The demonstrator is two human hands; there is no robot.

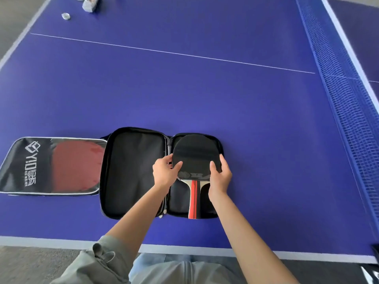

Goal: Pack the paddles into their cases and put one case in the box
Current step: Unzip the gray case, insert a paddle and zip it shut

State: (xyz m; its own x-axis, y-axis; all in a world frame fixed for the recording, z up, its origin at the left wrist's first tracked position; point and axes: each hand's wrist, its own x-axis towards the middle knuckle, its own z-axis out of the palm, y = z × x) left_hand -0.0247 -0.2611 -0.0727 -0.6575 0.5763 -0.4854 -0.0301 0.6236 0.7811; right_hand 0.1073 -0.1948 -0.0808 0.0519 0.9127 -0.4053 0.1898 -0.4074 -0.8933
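Note:
A black zip case (131, 171) lies opened flat near the front edge of the blue table. In its right half rests a paddle (194, 154) with black rubber up and a red-and-black striped handle pointing toward me. My left hand (165, 172) grips the blade's left edge, thumb on top. On the blade's right edge, my right hand (220, 174) holds it the same way. To the left lies a second case (30, 167), black with a clear window. A red-rubber paddle (78, 165) shows through that window.
The table-tennis net (344, 103) runs along the right side. At the far left corner stand a small clear box (91, 4) and a small round object (66, 16). A dark object (375, 251) pokes in at the lower right edge.

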